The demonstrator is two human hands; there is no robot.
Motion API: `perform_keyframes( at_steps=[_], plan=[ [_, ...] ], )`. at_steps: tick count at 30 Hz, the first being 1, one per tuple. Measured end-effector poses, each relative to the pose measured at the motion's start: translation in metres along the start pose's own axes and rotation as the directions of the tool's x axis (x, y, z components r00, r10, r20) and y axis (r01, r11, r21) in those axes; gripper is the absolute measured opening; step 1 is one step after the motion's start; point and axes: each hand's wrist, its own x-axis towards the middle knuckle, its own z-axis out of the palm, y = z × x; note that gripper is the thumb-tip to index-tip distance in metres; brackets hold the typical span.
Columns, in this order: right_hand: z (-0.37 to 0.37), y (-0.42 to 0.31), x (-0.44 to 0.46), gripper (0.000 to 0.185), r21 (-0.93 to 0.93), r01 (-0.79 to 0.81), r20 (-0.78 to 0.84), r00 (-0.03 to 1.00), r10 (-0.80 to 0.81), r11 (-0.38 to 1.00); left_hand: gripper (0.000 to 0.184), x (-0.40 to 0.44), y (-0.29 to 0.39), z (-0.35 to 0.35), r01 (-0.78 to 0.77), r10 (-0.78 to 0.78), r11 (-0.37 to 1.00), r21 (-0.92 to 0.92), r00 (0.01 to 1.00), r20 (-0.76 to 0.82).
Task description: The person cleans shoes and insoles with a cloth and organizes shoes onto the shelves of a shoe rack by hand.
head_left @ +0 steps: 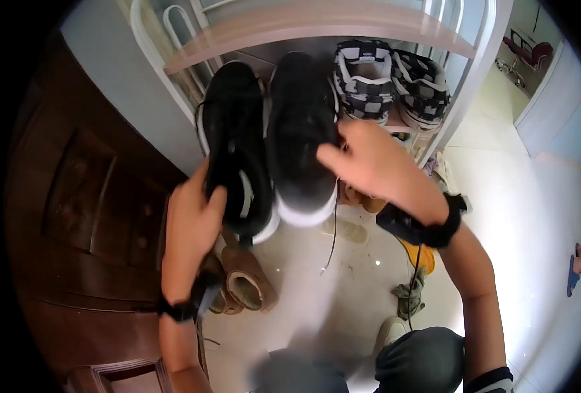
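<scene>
Two black shoes with white soles are held side by side at the shelf's lower level. My left hand [195,219] grips the left black shoe [235,118] near its opening, which faces me. On the right black shoe [302,137], my right hand [369,157] closes over the outer side, thumb on top and fingers partly hidden. A rounded end with a white sole points toward me on that shoe. A thin dark lace hangs below it. Both wrists wear black bands.
Black-and-white checkered shoes [363,82] stand on the rack [323,25] at right. Brown boots [248,288] are on the floor by the dark wooden door [81,196]. A green cloth [408,298] lies near my knees. Another person's foot in a blue slipper [573,272] shows at far right.
</scene>
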Motion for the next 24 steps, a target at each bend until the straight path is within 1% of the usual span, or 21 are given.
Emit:
perform_keyframes(
  at_steps=[1,3,4,6,7,8,9,10,12,13,14,15,16,17,18,19,20,21,22,23,24],
  plan=[
    [-0.005,-0.001,0.013,0.043,-0.023,0.001,0.003,1.0,-0.001,1.0,0.042,0.015,0.003,-0.006,0.048,-0.048,0.999,0.003,0.998,0.035],
    [-0.006,0.002,0.033,0.044,-0.046,0.002,0.007,1.0,-0.002,0.999,0.035,0.042,0.006,-0.006,0.122,-0.116,0.991,-0.046,0.986,0.122],
    [-0.003,0.004,0.042,0.043,-0.076,0.007,-0.012,1.0,-0.008,0.997,0.035,0.057,0.001,-0.003,0.121,-0.115,0.992,-0.046,0.986,0.118],
    [-0.002,0.008,0.056,0.043,-0.105,0.012,-0.025,1.0,-0.015,0.994,0.026,0.084,-0.013,0.004,0.064,-0.055,0.997,-0.05,0.985,0.164],
    [-0.003,0.012,0.062,0.042,-0.006,-0.102,0.016,0.995,0.102,0.995,0.026,0.094,-0.014,0.004,0.067,-0.058,0.997,-0.049,0.985,0.162],
    [-0.002,0.016,0.067,0.041,0.088,-0.224,0.07,0.973,0.218,0.971,0.023,0.105,-0.015,0.004,0.082,-0.055,0.986,-0.148,0.982,0.179],
    [0.0,0.016,0.065,0.042,0.152,-0.213,0.038,0.977,0.21,0.965,0.021,0.113,-0.016,0.005,0.097,-0.049,0.965,-0.245,0.98,0.195],
    [0.003,0.016,0.06,0.042,0.155,-0.215,0.043,0.976,0.211,0.964,0.021,0.116,-0.017,0.006,0.101,-0.053,0.965,-0.241,0.979,0.198],
    [0.014,0.012,0.04,0.053,0.141,-0.124,-0.175,0.973,0.148,0.982,0.02,0.121,-0.022,0.007,0.119,-0.073,0.954,-0.274,0.982,0.174],
    [0.022,0.013,0.031,0.053,0.148,-0.126,-0.17,0.974,0.151,0.981,0.019,0.125,-0.024,0.006,0.126,-0.082,0.949,-0.289,0.984,0.16],
    [0.031,0.016,0.023,0.059,0.056,0.031,-0.296,0.955,-0.013,0.998,0.019,0.129,-0.028,0.008,0.134,-0.09,0.949,-0.284,0.983,0.161],
    [0.039,0.017,0.016,0.065,-0.054,0.178,-0.397,0.899,-0.184,0.983,0.02,0.134,-0.035,0.013,0.123,-0.084,0.917,-0.378,0.989,0.117],
    [0.039,0.009,0.01,0.07,-0.129,0.141,-0.295,0.94,-0.174,0.982,0.021,0.139,-0.042,0.016,0.107,-0.083,0.877,-0.468,0.994,0.07],
    [0.047,0.011,0.011,0.071,-0.208,0.174,-0.332,0.913,-0.237,0.962,0.024,0.145,-0.049,0.019,0.061,-0.041,0.903,-0.426,0.998,0.056],
    [0.054,0.013,0.012,0.072,-0.287,0.197,-0.365,0.882,-0.297,0.938,0.024,0.149,-0.05,0.021,0.073,-0.051,0.903,-0.423,0.997,0.063],
    [0.059,0.013,0.013,0.072,-0.281,0.195,-0.359,0.887,-0.292,0.94,0.024,0.154,-0.051,0.024,0.011,-0.009,0.918,-0.397,1.0,0.007],
    [0.061,0.013,0.018,0.072,-0.284,0.211,-0.381,0.87,-0.312,0.935,0.025,0.161,-0.051,0.026,-0.052,0.036,0.928,-0.368,0.998,-0.052],
    [0.064,0.014,0.023,0.072,-0.286,0.23,-0.4,0.853,-0.334,0.93,0.025,0.166,-0.049,0.026,-0.041,0.023,0.928,-0.37,0.998,-0.054],
    [0.065,0.017,0.029,0.072,-0.28,0.24,-0.382,0.861,-0.337,0.929,0.029,0.17,-0.047,0.025,-0.06,0.042,0.954,-0.293,0.997,-0.067],
    [0.067,0.023,0.037,0.07,-0.301,0.228,-0.419,0.841,-0.343,0.926,0.033,0.172,-0.05,0.024,-0.069,0.054,0.974,-0.214,0.996,-0.077],
    [0.069,0.029,0.046,0.068,-0.319,0.214,-0.455,0.82,-0.347,0.923,0.034,0.179,-0.06,0.026,-0.106,0.097,0.978,-0.177,0.993,-0.061]
  ],
)
